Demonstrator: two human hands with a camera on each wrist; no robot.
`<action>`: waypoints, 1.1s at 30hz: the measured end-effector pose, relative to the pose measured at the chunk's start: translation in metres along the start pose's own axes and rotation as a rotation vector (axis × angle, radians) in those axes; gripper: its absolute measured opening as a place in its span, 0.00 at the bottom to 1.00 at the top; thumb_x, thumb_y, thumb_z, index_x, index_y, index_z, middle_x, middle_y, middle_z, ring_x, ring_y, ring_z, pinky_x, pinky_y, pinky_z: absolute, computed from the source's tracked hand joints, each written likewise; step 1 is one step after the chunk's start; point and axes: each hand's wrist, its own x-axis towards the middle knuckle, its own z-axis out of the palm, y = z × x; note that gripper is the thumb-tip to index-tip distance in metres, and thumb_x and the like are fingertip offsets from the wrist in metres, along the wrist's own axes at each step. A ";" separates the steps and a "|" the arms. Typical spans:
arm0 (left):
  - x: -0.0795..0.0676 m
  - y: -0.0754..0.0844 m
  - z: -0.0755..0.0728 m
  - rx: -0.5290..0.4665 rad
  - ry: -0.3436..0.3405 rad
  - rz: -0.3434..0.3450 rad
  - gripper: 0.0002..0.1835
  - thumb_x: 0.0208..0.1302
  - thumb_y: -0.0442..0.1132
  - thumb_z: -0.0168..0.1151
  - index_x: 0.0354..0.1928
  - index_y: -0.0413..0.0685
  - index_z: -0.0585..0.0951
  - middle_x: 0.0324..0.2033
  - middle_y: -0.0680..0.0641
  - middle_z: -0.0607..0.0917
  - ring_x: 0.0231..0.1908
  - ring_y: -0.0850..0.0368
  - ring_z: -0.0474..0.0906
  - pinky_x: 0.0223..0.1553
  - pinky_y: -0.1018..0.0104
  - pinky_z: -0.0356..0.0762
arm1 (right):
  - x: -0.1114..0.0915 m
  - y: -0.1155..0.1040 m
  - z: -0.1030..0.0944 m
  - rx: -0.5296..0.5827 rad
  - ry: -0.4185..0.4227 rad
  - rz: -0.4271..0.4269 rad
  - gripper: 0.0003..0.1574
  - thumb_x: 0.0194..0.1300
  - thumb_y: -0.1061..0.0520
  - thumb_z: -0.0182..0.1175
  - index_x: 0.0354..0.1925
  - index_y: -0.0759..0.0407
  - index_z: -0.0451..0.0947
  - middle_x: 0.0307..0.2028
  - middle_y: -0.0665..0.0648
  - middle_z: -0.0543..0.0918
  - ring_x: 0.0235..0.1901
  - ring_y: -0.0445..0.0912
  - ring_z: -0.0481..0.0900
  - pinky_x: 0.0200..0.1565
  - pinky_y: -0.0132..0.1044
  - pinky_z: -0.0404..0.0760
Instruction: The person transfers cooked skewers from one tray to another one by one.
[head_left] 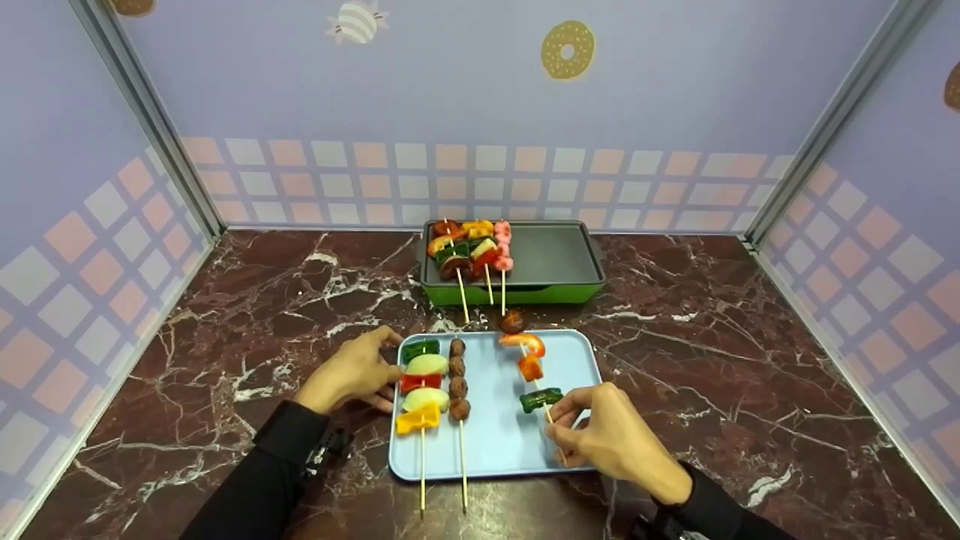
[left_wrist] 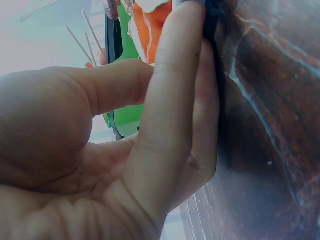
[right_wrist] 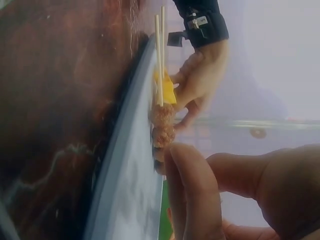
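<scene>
My right hand point(head_left: 611, 435) pinches the bare stick of a mixed skewer point(head_left: 530, 367) between thumb and fingertips, over the right side of a light blue tray point(head_left: 495, 457). This skewer carries a brown ball, an orange-red curl, an orange chunk and a green piece; its far end reaches past the tray's back rim. At the tray's left rim, my left hand point(head_left: 356, 371) rests its fingers point(left_wrist: 170, 90) against the edge. Beside it on the tray lie a vegetable skewer point(head_left: 424, 386) and a meatball skewer point(head_left: 459, 388), their sticks overhanging the front.
Behind the tray stands a green grill point(head_left: 517, 294) with a dark plate. Several skewers point(head_left: 469, 251) lie on its left half, sticks jutting toward me. Purple panels point(head_left: 480, 90) enclose the dark marble tabletop point(head_left: 247, 330) at the back and sides.
</scene>
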 end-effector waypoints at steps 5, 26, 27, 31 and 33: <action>0.000 0.000 0.000 0.010 0.000 0.004 0.27 0.65 0.31 0.62 0.64 0.53 0.69 0.37 0.36 0.81 0.26 0.45 0.85 0.28 0.53 0.90 | 0.000 -0.002 0.007 0.026 -0.038 -0.008 0.11 0.60 0.56 0.70 0.38 0.61 0.83 0.28 0.59 0.86 0.20 0.49 0.87 0.25 0.41 0.90; 0.003 0.001 0.001 0.022 0.009 -0.007 0.28 0.65 0.32 0.63 0.65 0.54 0.68 0.36 0.36 0.81 0.25 0.46 0.85 0.28 0.53 0.90 | 0.002 -0.010 0.026 0.135 -0.136 0.040 0.08 0.59 0.60 0.70 0.37 0.62 0.83 0.32 0.65 0.86 0.24 0.52 0.88 0.28 0.45 0.90; 0.003 0.001 0.001 0.022 0.008 -0.006 0.28 0.65 0.32 0.63 0.65 0.54 0.68 0.36 0.36 0.81 0.25 0.46 0.85 0.28 0.53 0.90 | 0.002 -0.011 0.027 0.144 -0.138 0.038 0.08 0.59 0.60 0.70 0.37 0.62 0.83 0.32 0.65 0.86 0.24 0.52 0.88 0.28 0.45 0.90; 0.002 0.000 0.000 0.021 0.012 -0.009 0.28 0.64 0.32 0.63 0.65 0.55 0.68 0.36 0.36 0.81 0.25 0.45 0.85 0.28 0.53 0.90 | 0.002 -0.013 0.031 0.179 -0.145 0.034 0.09 0.59 0.61 0.69 0.38 0.64 0.82 0.32 0.66 0.86 0.23 0.52 0.88 0.27 0.45 0.90; 0.001 0.000 0.000 0.020 0.011 -0.008 0.28 0.64 0.32 0.63 0.65 0.54 0.68 0.36 0.36 0.81 0.26 0.45 0.85 0.28 0.53 0.90 | 0.002 -0.014 0.033 0.200 -0.150 0.033 0.09 0.60 0.61 0.69 0.38 0.65 0.82 0.32 0.67 0.86 0.23 0.52 0.88 0.27 0.46 0.90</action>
